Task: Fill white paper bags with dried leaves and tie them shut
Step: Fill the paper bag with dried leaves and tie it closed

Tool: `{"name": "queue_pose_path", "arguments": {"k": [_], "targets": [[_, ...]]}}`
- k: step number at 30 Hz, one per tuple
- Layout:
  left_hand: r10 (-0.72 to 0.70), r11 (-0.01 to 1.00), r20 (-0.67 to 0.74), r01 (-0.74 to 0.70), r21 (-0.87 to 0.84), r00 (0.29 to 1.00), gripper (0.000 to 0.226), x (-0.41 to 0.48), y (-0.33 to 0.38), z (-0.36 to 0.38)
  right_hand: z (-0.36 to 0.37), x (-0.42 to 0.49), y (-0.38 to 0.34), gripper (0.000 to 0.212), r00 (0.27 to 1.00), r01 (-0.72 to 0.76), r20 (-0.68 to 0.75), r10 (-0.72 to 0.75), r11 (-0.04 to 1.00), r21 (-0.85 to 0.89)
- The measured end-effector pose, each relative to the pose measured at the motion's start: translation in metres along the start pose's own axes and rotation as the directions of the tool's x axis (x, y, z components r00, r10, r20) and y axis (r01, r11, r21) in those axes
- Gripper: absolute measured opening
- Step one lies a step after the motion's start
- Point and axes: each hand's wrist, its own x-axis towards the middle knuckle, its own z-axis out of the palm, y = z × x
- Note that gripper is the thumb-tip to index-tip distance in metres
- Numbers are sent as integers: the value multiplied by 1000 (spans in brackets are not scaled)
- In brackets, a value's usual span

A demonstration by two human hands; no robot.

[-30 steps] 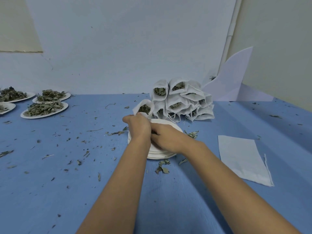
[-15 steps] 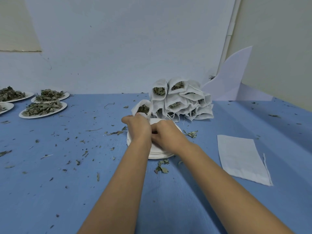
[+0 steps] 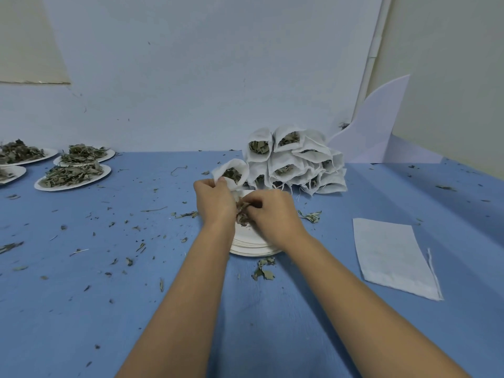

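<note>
- Head view: my left hand (image 3: 215, 203) pinches the open bag (image 3: 231, 173) by its rim, at the plate stack's (image 3: 253, 246) far edge.
- My right hand (image 3: 275, 214) clamps dried leaves (image 3: 241, 214) over that stack — the bag mouth lies beyond-left of them, facing me.

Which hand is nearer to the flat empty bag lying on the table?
Right. The right hand is left of the flat bag; the left hand is farther left.

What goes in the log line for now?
step: filling | left hand holds open white paper bag | right hand pinches dried green leaves over white paper plate stack
</note>
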Motion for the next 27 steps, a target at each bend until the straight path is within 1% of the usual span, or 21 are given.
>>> {"name": "queue_pose_path", "arguments": {"k": [2, 4, 5, 7, 9, 12, 14, 16, 19, 22, 25, 27], "targets": [[59, 996, -10, -58, 63, 998, 9, 3, -2, -6, -6, 2, 1, 18, 990, -104, -74, 122, 972, 211], [106, 990, -19, -103, 97, 994, 8, 4, -6, -11, -13, 4, -1, 22, 975, -160, -66, 212, 878, 452], [133, 984, -24, -130, 120, 991, 8, 4, -7, -12, -15, 5, -3, 25, 972, -166, -51, 229, 826, 538], [199, 962, -20, -191, 197, 980, 8, 1, -7, -14, -18, 6, -9, 26, 972, -155, -36, 232, 748, 645], [253, 941, -1, -246, 234, 967, 10, -3, -5, -13, -18, 7, -15, 28, 975, -127, -47, 217, 721, 681], [274, 936, 47, -277, 217, 961, 12, -10, -1, -10, -15, 8, -17, 26, 975, -112, -83, 208, 773, 625], [255, 947, 77, -265, 179, 964, 14, -13, 0, -9, -15, 7, -16, 23, 967, -124, -104, 231, 789, 602], [203, 971, 123, -216, 102, 971, 13, -15, -2, -9, -15, 6, -13, 22, 966, -122, -126, 227, 825, 551], [127, 990, 221, -136, 25, 967, 6, -15, -3, -8, -14, 3, -10, 19, 960, -104, -197, 197, 910, 402], [106, 993, 326, -118, 17, 939, 8, -16, -4, -7, -13, 3, -9, 19, 951, -74, -278, 137, 972, 224], [104, 991, 405, -127, 30, 908, 10, -15, -4, -6, -13, 3, -9, 19, 958, -43, -275, 77, 991, 128], [110, 988, 410, -143, 52, 906, 22, -13, -4, -6, -14, 3, -9, 20, 964, -23, -264, 44, 996, 82]]}}
